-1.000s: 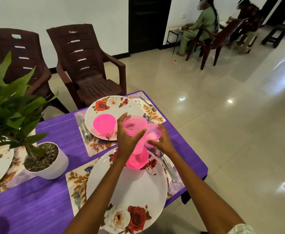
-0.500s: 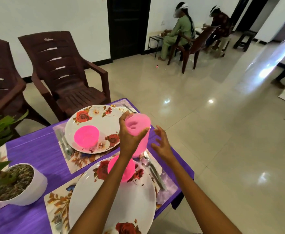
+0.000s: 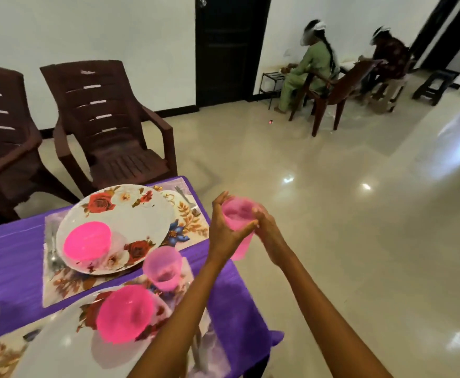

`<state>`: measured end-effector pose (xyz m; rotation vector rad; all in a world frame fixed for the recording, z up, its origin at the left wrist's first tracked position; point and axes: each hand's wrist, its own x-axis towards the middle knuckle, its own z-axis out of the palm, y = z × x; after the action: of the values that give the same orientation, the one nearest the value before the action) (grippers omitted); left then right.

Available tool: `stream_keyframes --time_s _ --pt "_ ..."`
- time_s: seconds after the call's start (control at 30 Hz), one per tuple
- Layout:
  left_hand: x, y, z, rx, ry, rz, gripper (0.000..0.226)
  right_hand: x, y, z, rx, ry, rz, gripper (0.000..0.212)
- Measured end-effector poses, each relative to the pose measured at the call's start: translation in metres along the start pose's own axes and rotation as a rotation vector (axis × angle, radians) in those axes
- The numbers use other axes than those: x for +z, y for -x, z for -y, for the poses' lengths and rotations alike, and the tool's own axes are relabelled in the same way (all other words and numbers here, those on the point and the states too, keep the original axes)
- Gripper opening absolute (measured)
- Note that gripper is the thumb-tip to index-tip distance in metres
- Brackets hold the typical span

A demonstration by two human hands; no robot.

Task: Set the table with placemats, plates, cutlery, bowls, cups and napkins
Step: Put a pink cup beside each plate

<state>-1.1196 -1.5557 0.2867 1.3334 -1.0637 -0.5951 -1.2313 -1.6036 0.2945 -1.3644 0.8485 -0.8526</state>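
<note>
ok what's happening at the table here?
A person is setting the purple table. The left hand grips a pink cup held up past the table's edge, and the right hand touches its far side. Another pink cup already stands between the two floral plates, each holding a pink bowl. Cutlery lies beside the far plate on its placemat. No napkins are visible.

Two forearms, entering from the lower centre and lower right of the frame; both bare, no sleeve in view. Left hand (image 3: 224,230) and right hand (image 3: 267,227), centre of frame: bare, ungloved. No ring, bangle or watch discernible; wrists and fingers slightly blurred.
</note>
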Motion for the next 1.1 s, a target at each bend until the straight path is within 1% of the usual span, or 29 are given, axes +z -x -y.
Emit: stream_keyframes --time_s 0.03,0.07,0.1,0.13,0.2,0.3,0.4,0.53,0.57,0.63,0.73,0.83,0.9,1.0,1.1 --pt "0.016 -0.004 0.002 -0.022 -0.009 -0.018 0.094 -0.016 -0.008 -0.002 0.046 -0.003 0.080 0.079" --pt "0.030 -0.006 0.003 -0.038 -0.020 -0.020 0.095 -0.032 -0.015 -0.002 0.082 0.009 0.148 0.089" --pt "0.041 -0.009 0.005 -0.044 -0.039 -0.011 0.096 -0.045 -0.022 -0.003 0.117 0.009 0.198 0.093" --pt "0.054 -0.012 0.007 -0.054 -0.067 -0.013 0.098 -0.059 -0.031 -0.002 0.152 0.017 0.247 0.094" --pt "0.071 -0.017 0.006 -0.072 -0.106 -0.050 0.102 -0.082 -0.046 0.001 0.183 0.066 0.349 0.088" --pt "0.084 -0.025 0.010 -0.099 -0.125 -0.123 0.107 -0.096 -0.068 0.007 0.166 0.266 0.490 0.082" --pt "0.088 -0.041 0.014 -0.123 -0.168 -0.175 0.112 -0.098 -0.091 0.013 0.137 0.343 0.514 0.075" --pt "0.083 -0.067 0.022 -0.135 -0.177 -0.199 0.118 -0.086 -0.115 0.019 0.110 0.397 0.467 0.058" --pt "0.080 -0.075 0.025 -0.141 -0.169 -0.193 0.119 -0.084 -0.122 0.020 0.101 0.401 0.446 0.057" --pt "0.077 -0.090 0.027 -0.145 -0.149 -0.187 0.117 -0.081 -0.135 0.022 0.068 0.413 0.410 0.063" --pt "0.075 -0.109 0.031 -0.169 -0.139 -0.172 0.114 -0.079 -0.158 0.026 0.067 0.420 0.420 0.072" --pt "0.066 -0.128 0.037 -0.175 -0.185 -0.208 0.115 -0.071 -0.183 0.027 0.052 0.409 0.479 0.081" --pt "0.060 -0.141 0.042 -0.198 -0.220 -0.245 0.114 -0.065 -0.206 0.023 0.065 0.397 0.538 0.084" --pt "0.054 -0.160 0.052 -0.204 -0.277 -0.303 0.106 -0.055 -0.239 0.014 0.062 0.397 0.629 0.076" --pt "0.059 -0.181 0.069 -0.245 -0.257 -0.346 0.108 -0.055 -0.275 0.001 0.060 0.373 0.724 0.067"
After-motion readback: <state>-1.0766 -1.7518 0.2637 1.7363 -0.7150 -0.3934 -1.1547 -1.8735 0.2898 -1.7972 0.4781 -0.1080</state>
